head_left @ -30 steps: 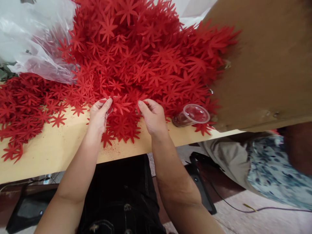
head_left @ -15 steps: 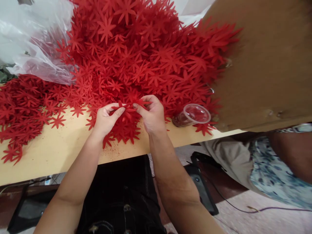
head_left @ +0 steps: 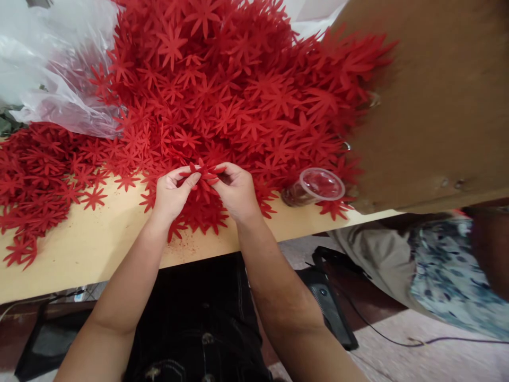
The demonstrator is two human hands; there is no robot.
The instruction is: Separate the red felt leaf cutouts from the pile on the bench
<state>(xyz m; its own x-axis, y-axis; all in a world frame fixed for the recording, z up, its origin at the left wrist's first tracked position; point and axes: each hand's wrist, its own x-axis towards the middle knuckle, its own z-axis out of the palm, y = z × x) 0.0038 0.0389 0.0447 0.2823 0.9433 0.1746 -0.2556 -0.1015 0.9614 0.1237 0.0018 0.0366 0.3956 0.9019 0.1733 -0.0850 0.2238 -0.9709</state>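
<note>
Between my two hands, a red star-shaped flower piece [head_left: 204, 173] is held by its petals. My left hand [head_left: 173, 191] pinches its left side with thumb and fingers. On the right side, my right hand [head_left: 236, 190] grips it, thumb and fingers closed together. Both hands are just above the near edge of a large pile of red flower pieces [head_left: 222, 90]. More red pieces lie below and between the hands on the pale table [head_left: 107, 233]. A clear plastic cup [head_left: 320, 184] lies tilted to the right of my right hand.
A clear plastic bag [head_left: 67, 79] is at the upper left, above a smaller red heap [head_left: 35, 175]. A big brown board [head_left: 433, 106] stands at the right. Beyond the table edge are a person's patterned garment [head_left: 449, 270], black pedal-like objects and a cable.
My right hand has moved slightly left and down, closer to my left hand. The held flower piece now shows its spread petals between the hands.
</note>
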